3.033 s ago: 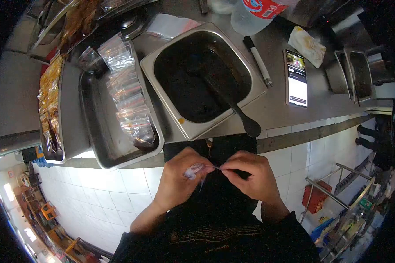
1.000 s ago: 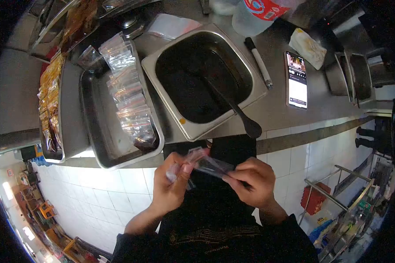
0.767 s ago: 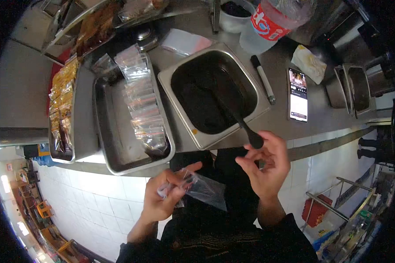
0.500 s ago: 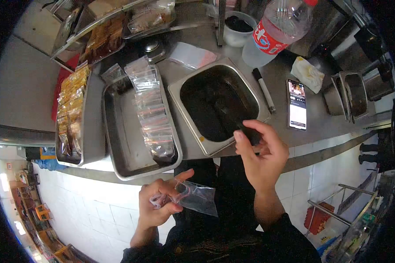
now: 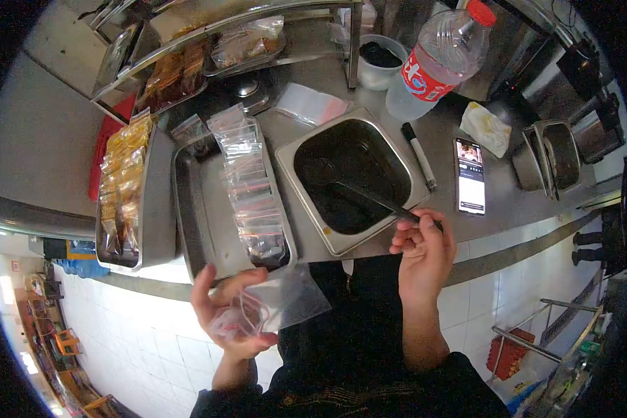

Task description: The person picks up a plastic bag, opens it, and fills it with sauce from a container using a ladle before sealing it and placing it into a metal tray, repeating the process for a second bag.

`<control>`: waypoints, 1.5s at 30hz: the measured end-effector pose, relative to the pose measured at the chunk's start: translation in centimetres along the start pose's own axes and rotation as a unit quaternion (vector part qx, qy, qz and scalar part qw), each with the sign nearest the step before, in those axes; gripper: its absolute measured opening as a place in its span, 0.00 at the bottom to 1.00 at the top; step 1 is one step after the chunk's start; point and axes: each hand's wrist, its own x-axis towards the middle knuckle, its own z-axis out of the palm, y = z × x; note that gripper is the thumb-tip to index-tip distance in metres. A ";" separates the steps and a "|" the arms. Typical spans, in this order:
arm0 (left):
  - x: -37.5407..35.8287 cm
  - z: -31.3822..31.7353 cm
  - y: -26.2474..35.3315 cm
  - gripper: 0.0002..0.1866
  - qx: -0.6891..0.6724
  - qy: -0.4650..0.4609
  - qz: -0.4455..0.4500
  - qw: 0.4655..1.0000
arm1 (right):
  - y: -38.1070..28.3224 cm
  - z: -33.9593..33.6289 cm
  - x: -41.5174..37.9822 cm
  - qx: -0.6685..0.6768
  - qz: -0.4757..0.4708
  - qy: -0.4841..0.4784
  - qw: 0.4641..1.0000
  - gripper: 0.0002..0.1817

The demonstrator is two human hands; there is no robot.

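Note:
My left hand holds a clear zip bag by its mouth, which gapes in a loop between the spread thumb and fingers. More crumpled plastic is bunched in that palm. My right hand grips the end of a long black utensil, possibly a spoon. Its far end rests in the dark contents of a square steel pan, so its tip cannot be made out. Left of the pan, a steel tray holds a row of small filled zip bags along its right side.
A deep steel container at left holds yellowish packets. Behind the pan lie flat empty bags and a white tub. On the right are a large bottle, marker, phone and crumpled tissue.
The black utensil now slants into the pan, with my right hand drawn slightly back and lower. My left hand has moved left, and the bag's mouth is spread wider. The view has shifted a little.

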 end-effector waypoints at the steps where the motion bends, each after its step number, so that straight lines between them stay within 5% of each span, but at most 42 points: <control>1: 0.2 0.1 0.1 0.52 0.019 0.009 0.000 1.000 | 0.1 -0.4 0.0 0.025 0.005 0.001 1.000 0.15; 11: 4.3 3.3 1.1 0.58 0.046 0.037 0.017 0.998 | 0.4 -2.9 -0.1 0.056 -0.036 -0.013 0.998 0.21; 18: 9.4 6.7 1.1 0.47 0.082 -0.076 0.052 0.992 | -0.5 -3.0 -0.1 0.077 -0.041 -0.003 0.996 0.22; 21: 11.4 6.8 -0.2 0.44 0.239 -0.120 0.140 0.953 | -1.4 -2.7 -0.1 0.073 -0.056 0.003 0.996 0.22; 25: 11.3 9.1 -0.6 0.42 0.117 -0.065 0.020 0.991 | -2.4 -2.2 0.1 0.069 -0.070 -0.005 0.995 0.22; 38: 12.0 9.6 -1.8 0.35 0.233 -0.082 0.048 0.968 | -4.1 -0.7 -0.2 0.072 -0.104 -0.018 0.992 0.23; 45: 11.4 10.8 -1.1 0.33 0.185 -0.103 -0.063 0.975 | -6.2 1.2 -1.8 0.077 -0.159 -0.036 0.984 0.24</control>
